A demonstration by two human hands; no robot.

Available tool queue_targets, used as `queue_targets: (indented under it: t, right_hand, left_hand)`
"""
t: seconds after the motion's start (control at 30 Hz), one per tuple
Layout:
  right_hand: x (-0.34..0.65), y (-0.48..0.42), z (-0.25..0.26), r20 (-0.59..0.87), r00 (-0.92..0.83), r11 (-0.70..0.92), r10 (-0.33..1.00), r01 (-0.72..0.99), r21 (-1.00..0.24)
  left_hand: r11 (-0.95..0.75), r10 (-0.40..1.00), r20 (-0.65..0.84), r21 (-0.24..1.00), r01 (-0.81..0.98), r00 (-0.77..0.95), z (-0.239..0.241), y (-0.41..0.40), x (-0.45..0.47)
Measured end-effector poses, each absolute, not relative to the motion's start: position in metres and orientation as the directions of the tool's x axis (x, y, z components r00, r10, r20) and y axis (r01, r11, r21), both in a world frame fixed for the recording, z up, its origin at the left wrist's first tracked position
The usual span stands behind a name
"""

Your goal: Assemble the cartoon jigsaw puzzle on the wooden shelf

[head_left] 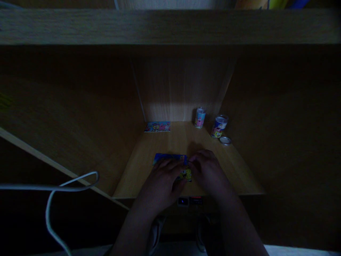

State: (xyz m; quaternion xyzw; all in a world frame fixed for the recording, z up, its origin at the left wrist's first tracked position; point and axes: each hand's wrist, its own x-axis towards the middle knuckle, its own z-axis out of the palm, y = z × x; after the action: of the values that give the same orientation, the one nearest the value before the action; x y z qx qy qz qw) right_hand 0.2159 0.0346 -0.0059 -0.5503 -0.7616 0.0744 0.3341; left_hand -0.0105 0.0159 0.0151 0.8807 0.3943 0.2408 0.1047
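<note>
Both my hands sit low on the wooden desk. My left hand [162, 184] lies over a blue printed card [169, 158], and my right hand [205, 169] presses its fingertips in at the card's right end. A yellow SpongeBob print [185, 174] shows between my hands, and much of the card is hidden under my fingers. The dim light makes the exact grip hard to read.
A SpongeBob picture card [157, 127] lies against the back wall. Two printed tin cans [199, 118] [219, 126] stand at the back right, beside a round metal lid [225, 140]. A wooden shelf [170, 26] spans overhead, and a white cable [50, 199] hangs at the left.
</note>
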Motion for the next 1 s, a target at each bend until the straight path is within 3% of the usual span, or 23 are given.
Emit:
queue_targets:
  t: [0.2,0.73,1.0]
  right_hand:
    - [0.214,0.034,-0.006,0.426,-0.149,0.347,0.893,0.829,-0.438]
    - [0.214,0.03,0.005,0.39,-0.158,0.384,0.907,0.69,-0.614]
    - [0.22,0.034,-0.001,0.407,-0.026,0.294,0.913,0.734,-0.612]
  left_hand:
    - [-0.662,0.749,0.334,0.373,0.65,0.572,0.018,0.015,-0.01]
    - [-0.655,0.755,0.319,0.398,0.642,0.573,0.018,0.015,-0.01]
    - [-0.635,0.773,0.317,0.396,0.663,0.55,0.016,0.016,-0.011]
